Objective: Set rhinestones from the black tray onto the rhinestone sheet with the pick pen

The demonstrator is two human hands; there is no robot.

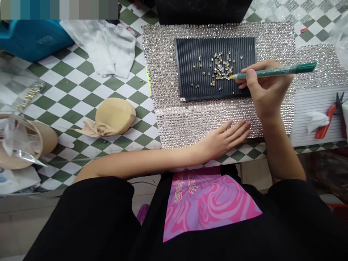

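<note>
Between the fingers of my right hand (265, 81) is a green pen-shaped picker (280, 71) with a yellow tip. Its tip points left and meets the edge of a cluster of small rhinestones (223, 67), some clear and some yellowish. These stones lie scattered on a black ridged tray (191, 69). Under the tray spreads a sheet covered in silvery rhinestones (165, 79). My left hand (224, 139) rests palm down on the sheet's near edge, fingers stretched to the right, holding nothing. Whether a stone sticks to the picker's tip is too small to tell.
A beige cloth-wrapped pad (115, 116) lies left on the checkered tablecloth (144, 125). Behind it are white cloths (111, 50) and a blue bag (40, 40). A beige bin (49, 139) stands far left. Red-handled pliers (326, 123) lie right; a black box (203, 11) is behind the tray.
</note>
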